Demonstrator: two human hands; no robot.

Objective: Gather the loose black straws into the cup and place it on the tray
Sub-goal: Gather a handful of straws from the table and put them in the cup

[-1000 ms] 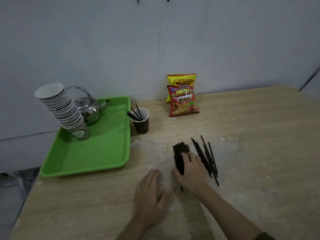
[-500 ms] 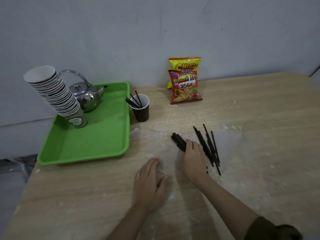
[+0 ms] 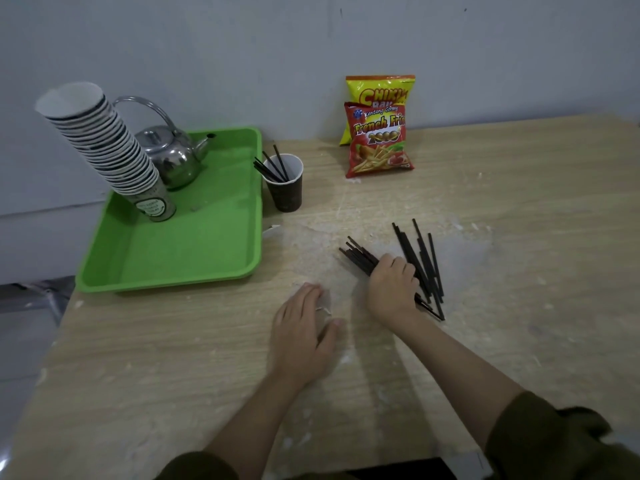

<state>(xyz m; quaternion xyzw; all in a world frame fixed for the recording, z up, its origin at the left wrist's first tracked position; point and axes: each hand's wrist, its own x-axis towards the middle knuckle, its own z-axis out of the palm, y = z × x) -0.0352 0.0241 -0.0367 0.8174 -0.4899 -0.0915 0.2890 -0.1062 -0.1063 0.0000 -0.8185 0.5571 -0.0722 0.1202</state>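
Note:
A dark paper cup [image 3: 286, 188] with a white inside stands on the table just right of the green tray [image 3: 180, 251]; several black straws stick out of it toward the left. My right hand [image 3: 392, 289] is closed around a bundle of black straws [image 3: 358, 256] whose ends point up and left. More loose black straws [image 3: 420, 261] lie on the table just right of that hand. My left hand [image 3: 304, 336] rests flat on the table, fingers apart, holding nothing.
On the tray stand a leaning stack of paper cups [image 3: 104, 147] and a steel kettle [image 3: 173, 161]. Two snack bags [image 3: 379, 133] lean against the grey wall. The table's left edge [image 3: 52, 344] runs close to the tray.
My right hand has closed around the left group of straws and swung them so their ends point up-left. The left hand has stayed in place.

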